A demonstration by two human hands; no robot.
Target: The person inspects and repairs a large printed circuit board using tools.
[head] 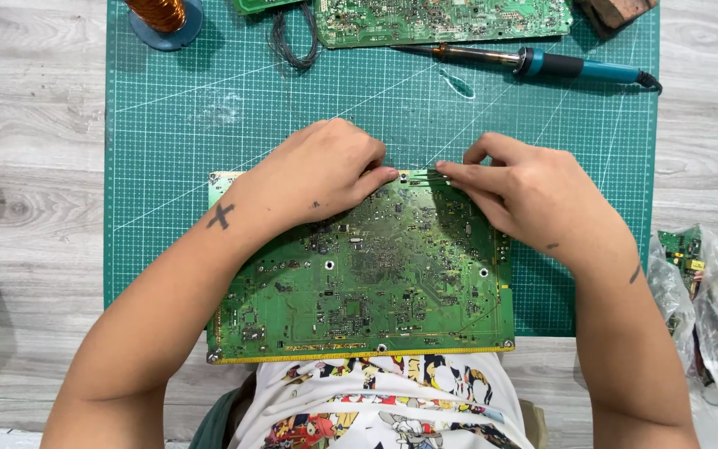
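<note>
A large green circuit board [376, 283] lies flat on a green cutting mat [193, 125], its near edge at my body. My left hand [317, 170] rests on the board's far edge, fingers curled, fingertips pinching one end of a thin wire [424, 177]. My right hand [525, 191] lies on the far right part of the board, its fingertips on the wire's other end. The fingertips of both hands almost meet near a screw hole at the far edge. How firmly each holds the wire is unclear.
A soldering iron with a teal handle [542, 63] lies on the mat at the back. Behind it is another green circuit board [442, 18], a coil of dark wire [292, 41] and a copper wire spool [162, 17]. A plastic bag of parts [708, 308] sits right.
</note>
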